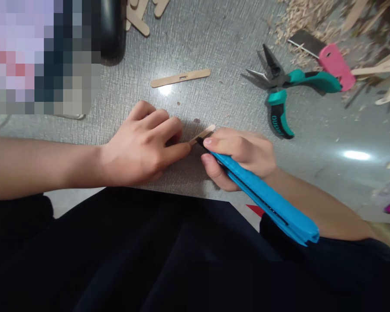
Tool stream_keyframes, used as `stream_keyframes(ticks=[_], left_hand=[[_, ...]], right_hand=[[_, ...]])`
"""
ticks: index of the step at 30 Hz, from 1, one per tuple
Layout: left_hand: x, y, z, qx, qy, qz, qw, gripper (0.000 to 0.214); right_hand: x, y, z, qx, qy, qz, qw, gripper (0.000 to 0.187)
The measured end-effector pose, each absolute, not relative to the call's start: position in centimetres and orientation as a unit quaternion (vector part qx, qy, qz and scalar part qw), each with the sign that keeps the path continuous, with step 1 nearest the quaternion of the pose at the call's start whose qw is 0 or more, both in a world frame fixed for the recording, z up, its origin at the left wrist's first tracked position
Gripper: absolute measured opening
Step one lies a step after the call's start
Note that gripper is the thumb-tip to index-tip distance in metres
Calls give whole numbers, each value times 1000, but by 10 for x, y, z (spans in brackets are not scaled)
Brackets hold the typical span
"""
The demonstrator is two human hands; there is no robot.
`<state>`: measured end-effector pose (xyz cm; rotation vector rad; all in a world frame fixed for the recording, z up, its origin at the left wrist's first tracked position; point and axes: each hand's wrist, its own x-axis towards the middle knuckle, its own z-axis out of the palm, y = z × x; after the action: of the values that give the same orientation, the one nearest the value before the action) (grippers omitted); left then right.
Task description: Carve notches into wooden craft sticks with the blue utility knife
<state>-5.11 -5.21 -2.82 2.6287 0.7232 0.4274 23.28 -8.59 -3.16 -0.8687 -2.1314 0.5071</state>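
My left hand (147,145) rests on the table with its fingers curled, pinching a wooden craft stick (205,132) whose far end sticks out to the right. In my right hand (243,154) is a blue utility knife (263,186), thumb and fingers wrapped round its front part. The knife's dark tip meets the stick close to my left fingertips. Much of the stick is hidden under my left hand. Above the hands lies another craft stick (182,78) with a small slot cut in its middle.
Open pliers (276,80) with teal handles lie at the right, by a pink-handled blade (336,65). Wood shavings (307,19) and sticks spread over the upper right. More craft sticks (138,21) and a black object (113,30) are at the top left of the grey table (195,47).
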Motion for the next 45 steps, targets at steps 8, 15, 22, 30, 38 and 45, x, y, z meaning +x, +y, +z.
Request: stream_keyframes(ticks=[8,15,22,30,38,45], left_hand=[[-52,-46,-29,926,248,159,237,32],[-48,-50,-32,910,266,184,259,34],[-52,-44,-28,934,238,139,229,39],[-51,-44,-29,931,235,153,234,37],[-49,-45,-22,936,264,113,205,29],[-49,-42,-17,930,256,129,229,60]], right_hand=[[236,-89,-27,-346,-854,182,343,20],[243,-87,-33,-349,-855,181,337,18],[243,-95,-31,-392,-821,223,352,16],[246,-90,-26,-365,-829,241,348,35],[246,-85,-26,-335,-845,242,339,20],[251,-85,-22,-289,-871,258,301,26]])
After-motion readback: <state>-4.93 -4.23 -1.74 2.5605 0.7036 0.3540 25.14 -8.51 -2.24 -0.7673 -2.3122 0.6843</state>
